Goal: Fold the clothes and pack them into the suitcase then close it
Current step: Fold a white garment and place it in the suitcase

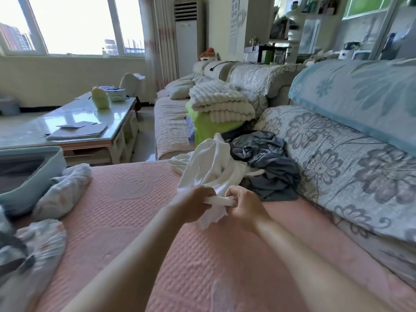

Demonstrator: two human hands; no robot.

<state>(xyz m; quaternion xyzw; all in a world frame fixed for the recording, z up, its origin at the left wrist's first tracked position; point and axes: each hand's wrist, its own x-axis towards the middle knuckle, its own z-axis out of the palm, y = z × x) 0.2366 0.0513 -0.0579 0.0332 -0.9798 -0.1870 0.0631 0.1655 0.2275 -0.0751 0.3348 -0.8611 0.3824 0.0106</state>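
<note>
Head view, both hands pinching crumpled white garment [209, 163], apparently soft cotton

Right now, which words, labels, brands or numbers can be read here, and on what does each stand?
Nothing reads with certainty.
Wall chart: rows of dark marks, too blurred.
Standing air conditioner: faint front mark, too small.
Papers on the coffee table: no legible writing.
White garment in left hand and right hand: no print shows.

Bright daylight from the window [74, 25]; edges warped, forearms blurred.
</note>
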